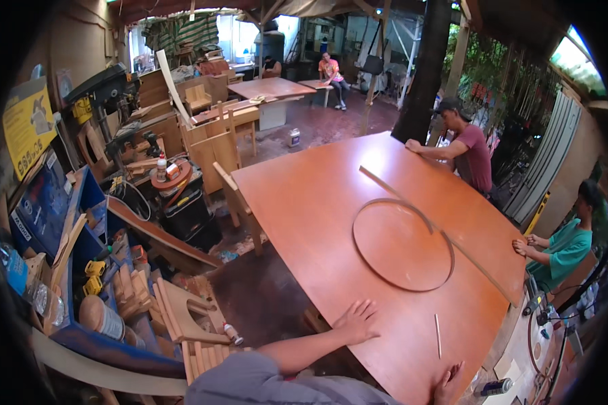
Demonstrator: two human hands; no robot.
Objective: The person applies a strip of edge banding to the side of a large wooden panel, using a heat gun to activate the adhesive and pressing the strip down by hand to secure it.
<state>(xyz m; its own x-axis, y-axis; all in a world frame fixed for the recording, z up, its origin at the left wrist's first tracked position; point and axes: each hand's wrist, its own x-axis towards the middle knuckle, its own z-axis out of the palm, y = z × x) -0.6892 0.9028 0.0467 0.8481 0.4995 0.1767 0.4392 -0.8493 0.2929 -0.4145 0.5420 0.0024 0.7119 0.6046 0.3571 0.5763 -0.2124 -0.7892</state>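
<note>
Open and flat, the left hand (359,322) rests on the brown panel (311,202); whether the right hand (447,385) grips its near end, I cannot tell. On it lies a thin stick (438,335); a hoop (419,291) and strip (478,264) occupy its middle.

"How is the bare left hand (358,324) set?"

"Flat and open, palm down, fingers parted and pointing away from the body."

"And the arm behind it?"

"The bare left forearm (302,352) slants up and rightward from a short grey fabric sleeve (233,379)."

"The bare right hand (448,383)?"

"Lower, at the picture's bottom edge, fingers extended; its wrist is cut off, so I can't judge its bend."
</note>
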